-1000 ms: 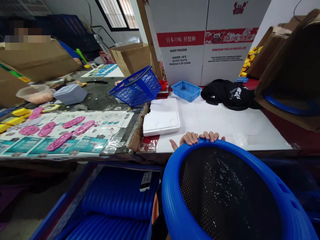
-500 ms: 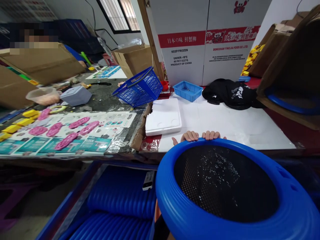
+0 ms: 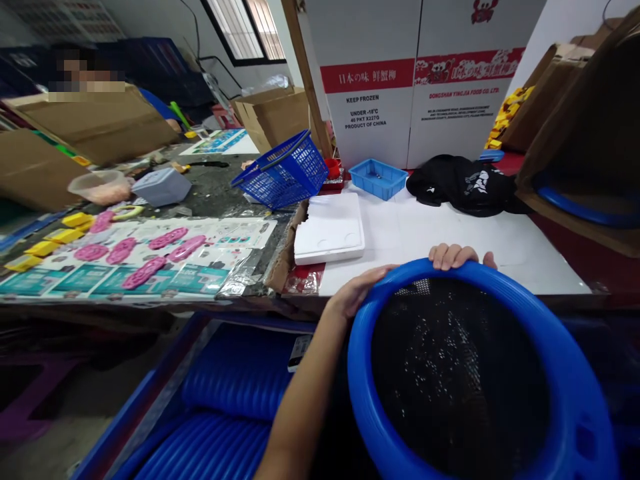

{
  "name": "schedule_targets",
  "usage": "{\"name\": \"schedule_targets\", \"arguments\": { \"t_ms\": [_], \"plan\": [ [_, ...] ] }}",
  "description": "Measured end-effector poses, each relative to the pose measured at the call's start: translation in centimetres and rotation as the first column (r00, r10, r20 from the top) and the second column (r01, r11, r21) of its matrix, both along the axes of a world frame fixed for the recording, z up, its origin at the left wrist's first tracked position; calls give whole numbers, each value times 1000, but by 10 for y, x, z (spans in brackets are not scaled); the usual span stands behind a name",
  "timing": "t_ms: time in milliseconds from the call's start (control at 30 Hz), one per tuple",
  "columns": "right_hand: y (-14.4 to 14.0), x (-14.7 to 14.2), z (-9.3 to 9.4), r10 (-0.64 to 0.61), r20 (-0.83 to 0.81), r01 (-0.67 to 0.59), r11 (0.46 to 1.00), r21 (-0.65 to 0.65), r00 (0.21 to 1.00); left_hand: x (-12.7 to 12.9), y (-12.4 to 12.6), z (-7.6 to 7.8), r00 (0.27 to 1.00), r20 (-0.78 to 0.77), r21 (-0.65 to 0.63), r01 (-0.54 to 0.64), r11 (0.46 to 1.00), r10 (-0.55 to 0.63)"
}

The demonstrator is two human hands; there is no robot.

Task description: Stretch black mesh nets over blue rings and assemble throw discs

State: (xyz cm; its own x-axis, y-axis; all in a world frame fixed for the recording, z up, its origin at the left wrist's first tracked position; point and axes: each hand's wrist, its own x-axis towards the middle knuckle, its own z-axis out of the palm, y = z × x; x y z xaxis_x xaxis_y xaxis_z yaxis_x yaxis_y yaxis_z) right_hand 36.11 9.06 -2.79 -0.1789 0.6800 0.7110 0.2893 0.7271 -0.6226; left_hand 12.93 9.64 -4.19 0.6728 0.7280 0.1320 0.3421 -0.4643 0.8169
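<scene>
A large blue plastic ring with a black mesh centre [image 3: 460, 373] is tilted up in front of me at the table's front edge. My left hand [image 3: 363, 288] is closed around its upper left rim, the forearm reaching up from below. Over the top of the rim curl the fingers of my right hand [image 3: 454, 256]; its palm is hidden behind the ring. Shiny specks dot the mesh, and a slot shows in the rim at lower right.
Stacked blue rings [image 3: 230, 380] fill a crate at lower left, beside a small white device [image 3: 299, 352]. On the table are a white foam block [image 3: 330, 230], a light blue tray [image 3: 379, 179], black cloth [image 3: 460, 187], a tipped blue basket [image 3: 285, 172] and pink pieces [image 3: 145, 272]. A person sits far left.
The ring has turned and tilted up more toward me, and its left edge has moved right. My left hand has shifted to the rim's left side, and its forearm now shows. My right hand has moved right.
</scene>
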Motion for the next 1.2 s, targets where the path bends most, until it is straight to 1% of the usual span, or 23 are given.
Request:
{"name": "schedule_targets", "arguments": {
  "t_ms": [33,67,100,133,167,200,233,267,300,333,367,433,467,533,633,700,800,900,967,1033,1100,1133,1200],
  "plan": [
    [3,1,-5,65,-151,-66,998,-3,986,-5,3,-4,998,57,-132,4,991,3],
    [4,2,-8,134,-284,-144,989,-16,949,-12,4,-5,993,118,-264,2,964,30],
    [2,4,-8,186,-374,-215,976,-39,909,-20,3,-2,984,162,-363,-10,932,74],
    [-3,7,-6,207,-378,-271,954,-126,902,-30,0,4,977,176,-395,-44,918,123],
    [-9,12,-2,238,-337,-321,922,-216,911,-40,-5,12,973,167,-354,-93,931,160],
    [-17,18,4,276,-270,-354,884,-307,923,-50,-13,23,975,138,-259,-134,957,174],
    [-25,25,12,331,-197,-383,847,-370,923,-59,-23,34,982,98,-136,-148,980,162],
    [-34,31,19,390,-117,-403,823,-400,913,-68,-35,45,989,39,-18,-140,990,141],
    [-42,35,26,431,-23,-402,820,-408,902,-74,-47,55,991,-7,101,-131,986,132],
    [-50,37,32,449,84,-381,831,-405,889,-79,-59,64,990,-53,203,-115,972,128],
    [-58,36,36,438,188,-345,857,-383,879,-82,-70,71,989,-86,289,-93,953,123],
    [-71,27,39,355,348,-263,922,-286,868,-85,-89,80,984,-131,412,-58,910,122],
    [-76,19,38,304,383,-230,946,-227,872,-85,-96,82,982,-138,454,-50,889,126],
    [-84,1,32,241,376,-213,970,-114,895,-87,-108,82,980,-130,524,-63,850,153],
    [-93,-24,20,205,305,-212,977,-10,930,-94,-123,78,972,-99,603,-110,790,211],
    [-97,-37,14,190,255,-206,978,35,948,-103,-133,76,965,-91,629,-135,766,244],
    [-99,-55,10,210,182,-229,970,87,961,-118,-149,78,955,-78,640,-172,749,286],
    [-96,-72,8,289,183,-307,949,77,940,-136,-163,79,945,-85,606,-202,769,316],
    [-91,-86,1,363,225,-386,920,68,904,-150,-174,71,930,-114,565,-229,793,350],
    [-89,-107,-15,446,267,-476,878,56,854,-166,-192,53,886,-179,521,-284,805,428],
    [-92,-136,-40,521,311,-557,830,35,795,-186,-219,24,814,-236,507,-363,782,530],
    [-97,-153,-55,545,340,-589,808,32,766,-197,-237,6,777,-230,528,-406,746,586],
    [-113,-191,-87,582,373,-648,758,73,723,-221,-282,-32,745,-200,565,-444,696,637]
  ]
}}
